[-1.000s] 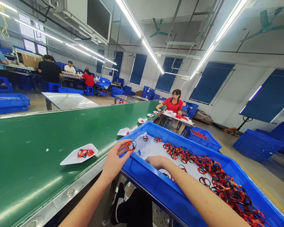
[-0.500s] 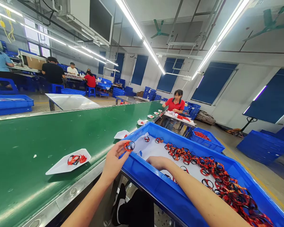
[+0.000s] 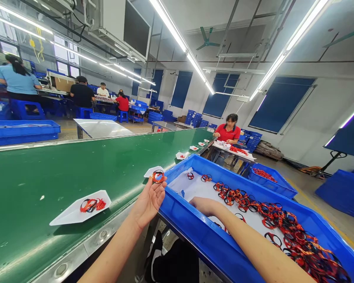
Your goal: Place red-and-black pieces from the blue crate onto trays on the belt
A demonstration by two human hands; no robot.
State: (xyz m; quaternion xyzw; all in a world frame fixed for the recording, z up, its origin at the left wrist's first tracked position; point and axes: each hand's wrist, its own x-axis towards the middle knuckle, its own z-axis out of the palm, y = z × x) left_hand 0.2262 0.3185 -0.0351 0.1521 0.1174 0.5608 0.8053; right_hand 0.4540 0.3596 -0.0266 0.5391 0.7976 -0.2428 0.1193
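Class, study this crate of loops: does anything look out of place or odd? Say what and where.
The white sheet lining the blue plastic crate is rumpled at its far corner, with a small blue fleck on it. The red-and-black loops bunch toward the crate's right end, not spread evenly.

Blue crate rim (image 3: 165, 208) between the hands (image 3: 149, 200) (image 3: 205, 206), open white liner (image 3: 188, 192) up to tangled bands (image 3: 271, 220)

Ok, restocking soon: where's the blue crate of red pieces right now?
The crate sits at right in the head view, just beyond the large blue tray, beside the co-worker's table.
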